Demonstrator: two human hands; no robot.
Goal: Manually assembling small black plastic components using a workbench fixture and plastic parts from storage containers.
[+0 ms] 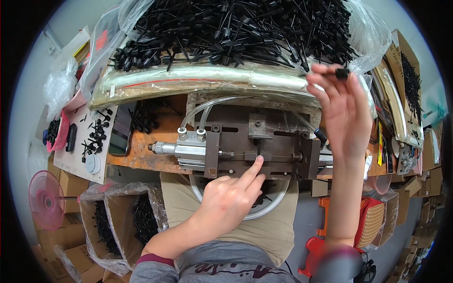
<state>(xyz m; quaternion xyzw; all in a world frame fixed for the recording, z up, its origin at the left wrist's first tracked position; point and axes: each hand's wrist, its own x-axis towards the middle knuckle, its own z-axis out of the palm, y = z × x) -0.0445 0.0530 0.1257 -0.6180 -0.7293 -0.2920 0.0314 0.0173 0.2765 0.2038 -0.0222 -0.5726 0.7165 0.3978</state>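
Observation:
My left hand (227,200) reaches to a dark metal clamping fixture (235,123). Its index finger is stretched out, with the tip at a thin black rod (258,148) that stands in the fixture's middle block; the other fingers are bent, and the thumb is mostly hidden. Raised at the right, my right hand (343,111) has a black-headed rod (342,73) between thumb and fingers; mostly its short thick head shows. A metal air cylinder (190,152) with clear hoses is mounted on the fixture's left side.
Behind the fixture, a big heap of black-headed rods (236,33) lies on plastic-wrapped padding (207,80). More rods lie at the left, near a phone (121,129) and a pink basket (59,130). Below stand lined cartons (113,210), a pink fan (46,200) and a red chair (325,217).

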